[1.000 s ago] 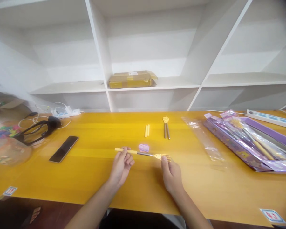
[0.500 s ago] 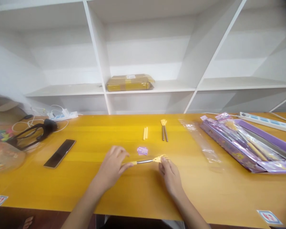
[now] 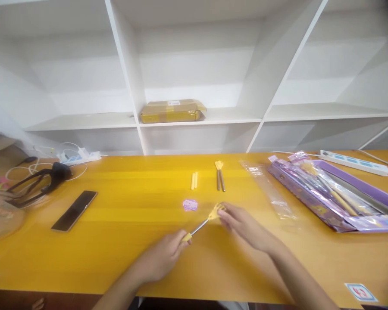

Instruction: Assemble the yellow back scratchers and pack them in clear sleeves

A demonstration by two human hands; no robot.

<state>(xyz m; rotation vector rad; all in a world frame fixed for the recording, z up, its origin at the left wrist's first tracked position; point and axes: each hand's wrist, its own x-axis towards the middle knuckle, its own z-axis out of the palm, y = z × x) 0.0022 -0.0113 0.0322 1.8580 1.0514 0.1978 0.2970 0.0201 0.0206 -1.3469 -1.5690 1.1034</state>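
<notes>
Between my two hands a back scratcher (image 3: 199, 227) slants up to the right, with a yellow claw head, a silver shaft and a yellow grip. My left hand (image 3: 164, 254) is closed around the yellow grip and covers most of it. At the other end, the fingers of my right hand (image 3: 242, 224) pinch the claw head. Just beyond lie small purple cards (image 3: 190, 205) in an overlapping pile. Farther back are two pale yellow tubes (image 3: 194, 181) and a pair of claw heads on metal shafts (image 3: 220, 176), side by side.
At the right, an open purple box (image 3: 313, 193) holds wrapped back scratchers, with clear plastic bags (image 3: 271, 189) alongside. A phone (image 3: 74, 211), a black strapped object (image 3: 42, 181) and a blurred clear container (image 3: 3, 219) are at the left. Power strips (image 3: 354, 162) run below the shelves.
My left hand has moved down and closed around the grip. The back scratcher has swung from nearly level to a slant, its claw end still in my right hand.
</notes>
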